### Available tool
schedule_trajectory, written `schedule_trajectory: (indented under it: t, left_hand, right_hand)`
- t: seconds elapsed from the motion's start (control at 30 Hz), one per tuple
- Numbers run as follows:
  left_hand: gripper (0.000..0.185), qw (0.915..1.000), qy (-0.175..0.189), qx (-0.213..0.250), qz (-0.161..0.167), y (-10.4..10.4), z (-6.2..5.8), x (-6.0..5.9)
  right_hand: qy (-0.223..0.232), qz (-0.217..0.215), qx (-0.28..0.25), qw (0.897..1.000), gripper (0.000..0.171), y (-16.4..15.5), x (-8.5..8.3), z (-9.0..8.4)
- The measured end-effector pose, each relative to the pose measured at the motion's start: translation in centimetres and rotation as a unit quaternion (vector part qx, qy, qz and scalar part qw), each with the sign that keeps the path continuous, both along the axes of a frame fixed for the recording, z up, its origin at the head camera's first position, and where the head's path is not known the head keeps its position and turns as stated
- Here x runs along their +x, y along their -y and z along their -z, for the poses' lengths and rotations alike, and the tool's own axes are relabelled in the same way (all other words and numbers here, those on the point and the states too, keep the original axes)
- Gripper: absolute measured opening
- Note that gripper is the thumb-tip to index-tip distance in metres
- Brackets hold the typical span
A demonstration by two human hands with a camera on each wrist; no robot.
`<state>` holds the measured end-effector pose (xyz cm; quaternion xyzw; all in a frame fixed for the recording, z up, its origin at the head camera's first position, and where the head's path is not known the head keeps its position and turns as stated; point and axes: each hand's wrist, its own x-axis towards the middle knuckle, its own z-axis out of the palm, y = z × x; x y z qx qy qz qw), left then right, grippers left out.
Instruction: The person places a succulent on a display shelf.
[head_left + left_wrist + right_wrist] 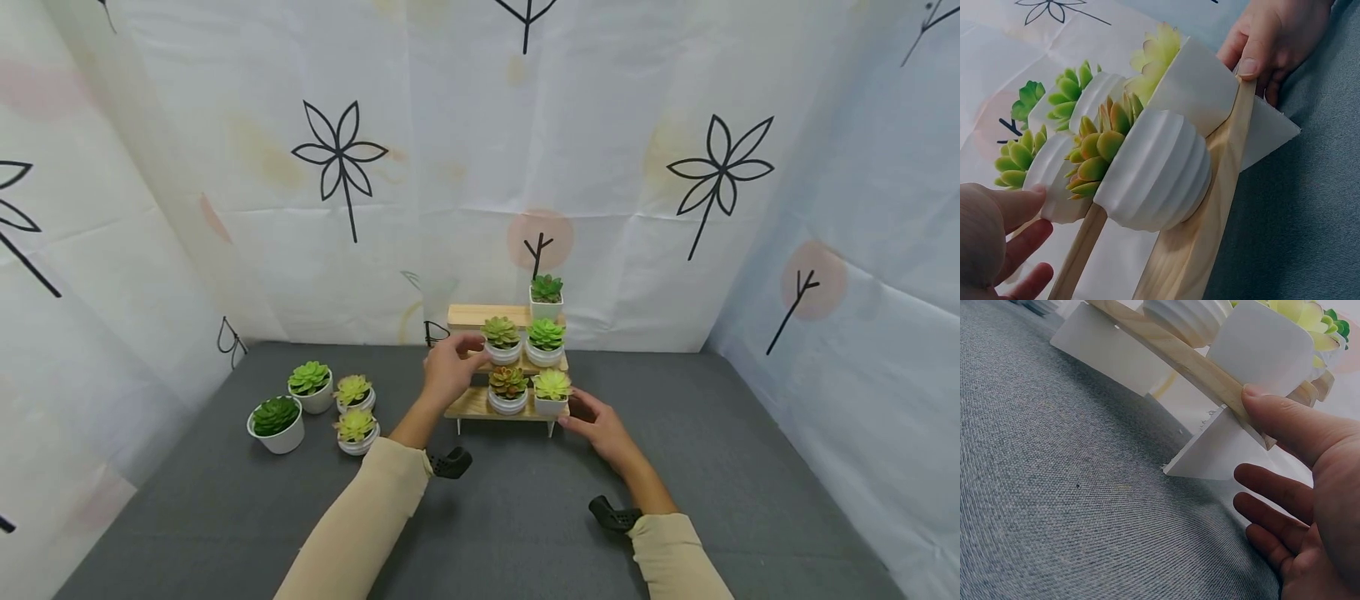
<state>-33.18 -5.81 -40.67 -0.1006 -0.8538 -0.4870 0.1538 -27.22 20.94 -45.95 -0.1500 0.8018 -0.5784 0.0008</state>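
My right hand (600, 425) rests at the front right corner of the three-tier pale wooden plant stand (480, 405): the thumb (1285, 422) presses on the edge of the lowest shelf, the other fingers (1272, 487) straight and spread below it, holding nothing. Just beside the thumb sits the square white pot with a yellow-green succulent (552, 392), and to its left the ribbed round white pot with an orange-green succulent (508, 390). My left hand (448, 367) is at the middle shelf, fingers relaxed, a fingertip (1035, 194) touching the ribbed white pot with a light green succulent (502, 340). The stand is on the grey fabric tabletop (525, 517), near the back. Well apart to the left stands a group of four potted succulents (318, 407)
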Motion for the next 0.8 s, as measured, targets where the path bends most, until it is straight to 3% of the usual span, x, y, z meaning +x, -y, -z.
schedule_trajectory:
  t: [0.13, 0.27, 0.37, 0.57, 0.8]
  left_hand:
    - [0.028, 1.0, 0.002, 0.007, -0.005, 0.0, 0.2, 0.2]
    - [0.029, 0.9997, -0.001, 0.021, -0.011, 0.2, 0.3, 0.5]
    - [0.028, 0.9995, -0.006, 0.027, -0.013, 0.4, 0.3, 0.8]
    - [0.028, 0.999, -0.019, 0.039, -0.016, 0.9, 0.1, 1.5]
    - [0.029, 0.9963, -0.025, 0.082, -0.007, 2.4, 0.3, 2.4]
  right_hand:
    - [0.002, 0.001, -0.006, 1.0, 0.058, -0.1, -0.2, 0.3]
    - [-0.004, 0.003, -0.011, 1.0, 0.06, -0.7, -1.3, 2.1]
    - [-0.004, 0.007, -0.011, 1.0, 0.06, -0.8, -1.5, 2.5]
    - [-0.008, 0.0, -0.014, 1.0, 0.058, -0.3, -0.3, 0.5]
    - [-0.006, 0.009, -0.007, 1.0, 0.06, -0.8, -1.6, 2.7]
